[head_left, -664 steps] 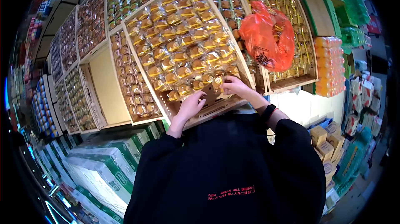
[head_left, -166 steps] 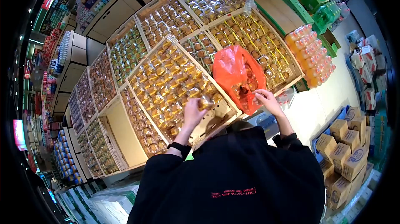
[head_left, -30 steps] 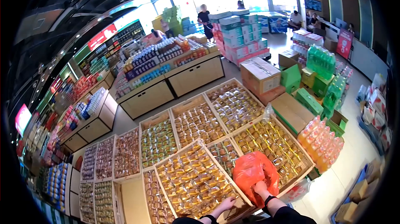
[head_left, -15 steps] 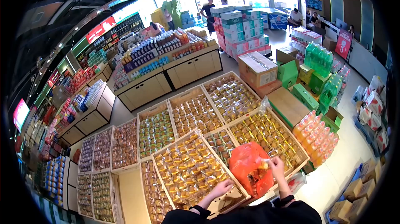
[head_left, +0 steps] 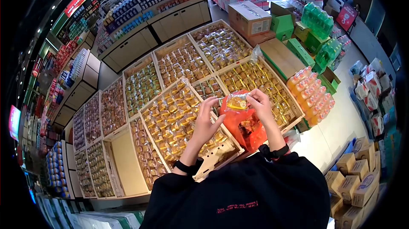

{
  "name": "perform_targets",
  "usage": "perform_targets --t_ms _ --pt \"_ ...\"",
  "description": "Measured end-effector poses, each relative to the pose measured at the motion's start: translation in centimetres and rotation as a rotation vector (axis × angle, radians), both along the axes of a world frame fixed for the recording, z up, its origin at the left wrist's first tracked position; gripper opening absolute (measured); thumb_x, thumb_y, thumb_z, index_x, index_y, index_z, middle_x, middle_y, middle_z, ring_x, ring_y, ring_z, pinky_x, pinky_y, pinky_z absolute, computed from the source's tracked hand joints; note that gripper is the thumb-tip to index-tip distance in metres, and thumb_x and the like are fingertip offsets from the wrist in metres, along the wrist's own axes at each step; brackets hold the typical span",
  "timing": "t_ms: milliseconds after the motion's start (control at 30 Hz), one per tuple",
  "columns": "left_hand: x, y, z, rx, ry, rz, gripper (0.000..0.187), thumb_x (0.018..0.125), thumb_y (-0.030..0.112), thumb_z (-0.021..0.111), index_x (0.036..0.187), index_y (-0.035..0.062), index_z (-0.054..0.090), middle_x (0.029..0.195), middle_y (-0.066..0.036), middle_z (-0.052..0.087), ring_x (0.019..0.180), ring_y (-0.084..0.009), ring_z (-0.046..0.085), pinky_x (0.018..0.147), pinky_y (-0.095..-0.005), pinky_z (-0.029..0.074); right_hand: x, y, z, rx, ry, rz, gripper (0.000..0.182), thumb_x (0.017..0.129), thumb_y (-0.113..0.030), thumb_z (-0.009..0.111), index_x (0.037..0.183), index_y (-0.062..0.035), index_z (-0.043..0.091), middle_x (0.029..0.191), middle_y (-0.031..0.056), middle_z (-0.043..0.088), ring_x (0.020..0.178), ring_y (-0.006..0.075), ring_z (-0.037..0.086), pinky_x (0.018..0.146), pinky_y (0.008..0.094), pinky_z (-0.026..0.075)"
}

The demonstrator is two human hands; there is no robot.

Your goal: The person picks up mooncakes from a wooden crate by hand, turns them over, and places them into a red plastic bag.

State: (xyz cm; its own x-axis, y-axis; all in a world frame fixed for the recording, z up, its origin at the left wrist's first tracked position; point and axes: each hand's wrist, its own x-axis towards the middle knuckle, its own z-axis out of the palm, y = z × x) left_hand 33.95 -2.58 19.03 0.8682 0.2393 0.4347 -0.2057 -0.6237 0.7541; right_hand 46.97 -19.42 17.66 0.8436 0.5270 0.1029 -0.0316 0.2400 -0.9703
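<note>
Over the red plastic bag (head_left: 239,122), a clear-wrapped pastry with a yellow label (head_left: 237,103) is held up. My right hand (head_left: 260,102) pinches the right end of its wrapper. At the wrapper's left end are the fingertips of my left hand (head_left: 207,120), its thumb spread well apart from the fingers. The bag's mouth gapes toward me, and dark and orange wrapped items show inside. Below my left hand, a wooden crate (head_left: 213,161) tilts over its neighbours, full of similar yellow-labelled pastries.
More crates of wrapped pastries spread ahead and left, beside a bare wooden compartment (head_left: 128,161). Orange drink bottles (head_left: 311,95) and a cardboard box (head_left: 249,18) stand to the right. Small cartons (head_left: 353,173) are stacked at lower right. A display counter (head_left: 179,22) lies beyond.
My left hand has risen from the tilted crate to the pastry. My right hand now holds the pastry between both hands above the bag. The view has tipped downward.
</note>
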Motion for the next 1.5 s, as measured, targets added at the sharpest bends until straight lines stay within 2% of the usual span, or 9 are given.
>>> perform_targets --t_ms 200,400,633,967,1200,1367,1400,1433,1500 --pt "-0.6 -0.1 -1.0 0.410 0.031 -0.085 0.057 0.069 0.017 0.070 0.118 0.0041 0.045 0.119 -0.015 0.048 0.113 -0.0338 0.044 0.097 -0.0417 0.035 -0.5 1.7 -4.7 -0.208 -0.295 0.097 0.009 0.084 -0.010 0.058 0.079 -0.0033 0.054 0.059 -0.0036 0.048 0.054 0.0038 0.041 0.047 0.0214 0.030" --pt "-4.5 1.9 -6.9 0.366 0.142 0.032 0.049 0.068 0.017 0.069 0.112 0.0048 0.050 0.108 -0.014 0.052 0.104 -0.0304 0.048 0.091 -0.0389 0.039 -3.8 2.2 -6.7 -0.168 0.128 0.410 0.015 0.089 -0.012 0.052 0.096 0.0008 0.056 0.084 0.0072 0.061 0.075 0.0131 0.061 0.065 0.0265 0.052" --pt "-12.3 4.8 -16.2 0.162 0.388 0.330 0.039 0.063 0.021 0.071 0.095 0.0036 0.057 0.087 -0.015 0.055 0.081 -0.0330 0.053 0.070 -0.0407 0.044 -2.6 -3.0 -13.3 -0.280 0.088 0.368 0.013 0.089 -0.012 0.052 0.089 -0.0004 0.058 0.076 0.0036 0.059 0.065 0.0101 0.055 0.058 0.0236 0.046" --pt "-15.4 4.9 -22.4 0.216 0.591 0.441 0.049 0.064 0.020 0.072 0.106 0.0045 0.053 0.103 -0.011 0.054 0.098 -0.0310 0.047 0.085 -0.0388 0.040 -2.8 -8.4 -15.3 -0.462 0.412 0.212 0.020 0.091 -0.016 0.048 0.102 -0.0011 0.055 0.091 0.0076 0.062 0.080 0.0134 0.060 0.073 0.0256 0.048" --pt "-13.5 4.2 -25.4 0.433 0.644 0.437 0.051 0.064 0.019 0.069 0.111 0.0081 0.052 0.108 -0.012 0.054 0.101 -0.0317 0.048 0.084 -0.0424 0.041 -0.5 -6.3 -27.5 -0.671 -0.153 -0.092 0.007 0.077 -0.010 0.056 0.077 -0.0029 0.058 0.067 0.0029 0.054 0.065 0.0129 0.052 0.060 0.0286 0.045" --pt "-12.9 3.4 -25.1 0.254 0.699 0.457 0.034 0.068 0.012 0.061 0.101 0.0118 0.053 0.105 -0.010 0.053 0.083 -0.0330 0.057 0.068 -0.0445 0.048 -1.6 -2.3 -31.4 -0.659 0.126 0.049 0.027 0.073 -0.016 0.063 0.094 0.0005 0.057 0.084 0.0111 0.063 0.080 0.0201 0.060 0.072 0.0313 0.048" --pt "-12.7 3.3 -24.5 0.233 0.725 0.456 0.034 0.070 0.012 0.059 0.102 0.0111 0.051 0.104 -0.011 0.052 0.079 -0.0354 0.057 0.066 -0.0466 0.048 -0.5 -3.2 -41.5 -0.693 -0.087 0.221 0.037 0.073 -0.019 0.064 0.102 0.0006 0.053 0.087 0.0140 0.063 0.081 0.0214 0.060 0.073 0.0324 0.048" --pt "-12.5 3.2 -24.5 0.236 0.753 0.460 0.034 0.070 0.012 0.059 0.103 0.0114 0.050 0.105 -0.012 0.051 0.079 -0.0356 0.058 0.066 -0.0465 0.048 -1.9 -1.9 -34.2 -0.925 -0.117 0.251 0.040 0.071 -0.022 0.065 0.102 0.0004 0.053 0.086 0.0137 0.062 0.080 0.0229 0.060 0.073 0.0332 0.047" --pt "-12.6 2.9 -24.1 0.247 0.783 0.472 0.036 0.071 0.013 0.059 0.106 0.0120 0.049 0.107 -0.012 0.049 0.081 -0.0355 0.058 0.066 -0.0460 0.048 -1.5 -1.7 -54.5 -0.708 0.163 -0.049 0.031 0.077 -0.022 0.057 0.098 0.0009 0.055 0.084 0.0161 0.063 0.081 0.0281 0.061 0.071 0.0357 0.048"
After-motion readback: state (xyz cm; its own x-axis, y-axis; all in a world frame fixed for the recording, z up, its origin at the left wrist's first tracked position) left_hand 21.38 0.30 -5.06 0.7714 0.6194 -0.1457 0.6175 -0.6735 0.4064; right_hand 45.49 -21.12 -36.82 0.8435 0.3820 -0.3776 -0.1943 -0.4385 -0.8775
